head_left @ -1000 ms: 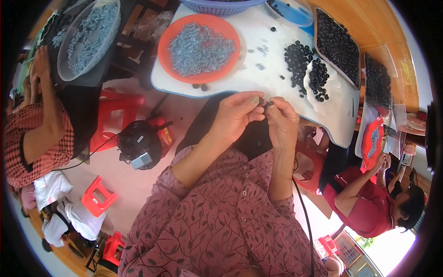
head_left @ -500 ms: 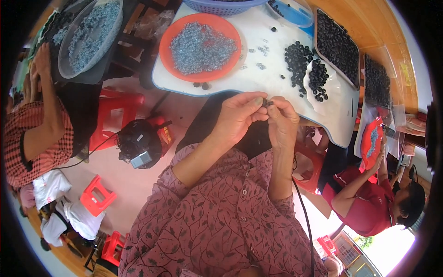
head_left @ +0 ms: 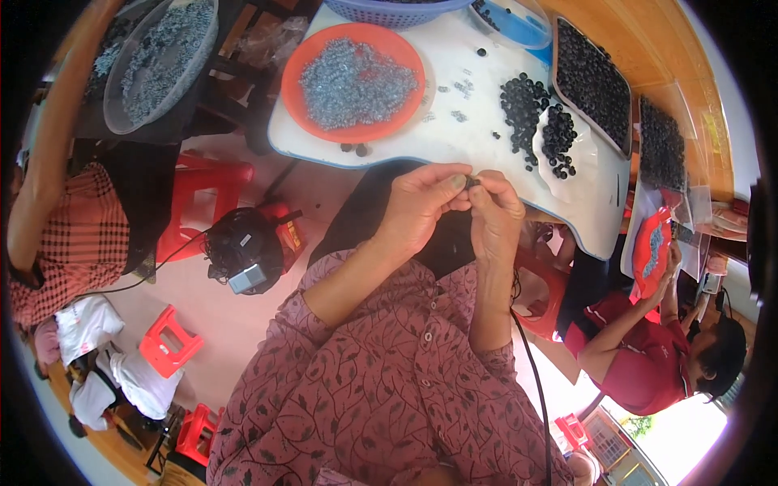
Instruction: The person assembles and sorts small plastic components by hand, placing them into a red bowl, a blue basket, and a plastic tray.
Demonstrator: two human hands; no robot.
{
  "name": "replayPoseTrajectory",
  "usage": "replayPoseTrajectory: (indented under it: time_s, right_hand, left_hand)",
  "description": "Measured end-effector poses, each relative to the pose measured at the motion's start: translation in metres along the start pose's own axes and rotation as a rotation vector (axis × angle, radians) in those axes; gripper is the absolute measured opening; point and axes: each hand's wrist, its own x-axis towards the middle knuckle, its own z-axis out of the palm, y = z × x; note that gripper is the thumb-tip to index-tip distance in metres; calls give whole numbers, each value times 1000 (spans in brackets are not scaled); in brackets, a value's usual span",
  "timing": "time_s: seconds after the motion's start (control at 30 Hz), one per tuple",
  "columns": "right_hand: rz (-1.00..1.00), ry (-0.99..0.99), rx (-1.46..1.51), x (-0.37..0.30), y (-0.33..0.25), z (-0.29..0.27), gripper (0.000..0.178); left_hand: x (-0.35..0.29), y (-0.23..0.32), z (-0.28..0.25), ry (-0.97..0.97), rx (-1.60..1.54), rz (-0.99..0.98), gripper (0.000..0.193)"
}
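Observation:
My left hand (head_left: pixel 415 204) and my right hand (head_left: pixel 496 217) meet just beyond the near edge of the white table (head_left: pixel 454 147). Both are closed in a pinch on one small dark part (head_left: pixel 472 183), mostly covered by the fingertips. Ahead and to the left lies an orange plate (head_left: pixel 291 95) heaped with small blue-grey, spring-like pieces (head_left: pixel 356 81). A few similar pieces are scattered beside it. Small black round parts (head_left: pixel 523 105) lie in a loose pile at the right, and more sit on a white dish (head_left: pixel 541 150).
A tray of black parts (head_left: pixel 592 81) stands at the far right, a purple basket (head_left: pixel 389 13) at the far edge. One co-worker (head_left: pixel 640 356) sits at right, another (head_left: pixel 73 219) at left near a clear bowl (head_left: pixel 113 105). Red stools (head_left: pixel 172 340) stand on the floor.
My hands stay almost in place, fingers shifting slightly around the small dark part. At left the co-worker's arm has swung up and nearer; the right co-worker has barely moved.

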Motion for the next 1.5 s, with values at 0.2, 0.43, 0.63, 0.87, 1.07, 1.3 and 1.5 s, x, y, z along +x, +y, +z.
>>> replayPoseTrajectory:
  time_s: [0.2, 0.43, 0.63, 0.87, 1.07, 1.3, 1.5]
  right_hand:
    - [-86, -27, -134, -3, -4, 1, 17]
    - [-37, 25, -253, -5, -6, 2, 21]
    - [-215, -13, -411, -8, -1, 3, 22]
    - [-202, 9, -451, -11, 0, 9, 21]
    - [-204, 33, -454, -11, 2, 11, 18]
    - [-166, 15, -435, -10, 0, 9, 18]
    - [-164, -6, -426, -11, -2, 10, 18]
  left_hand:
    - [-2, -2, -1, 2, 53, 19, 22]
    - [-2, -4, -3, 13, 101, 47, 21]
    - [-3, -2, -3, 24, 51, 32, 20]
    - [-4, -1, -4, 41, -22, 19, 19]
    - [-5, -2, -6, 38, -27, 22, 19]
    - [-6, -1, -6, 35, 6, 50, 20]
    - [-8, -2, -7, 42, 133, 105, 21]
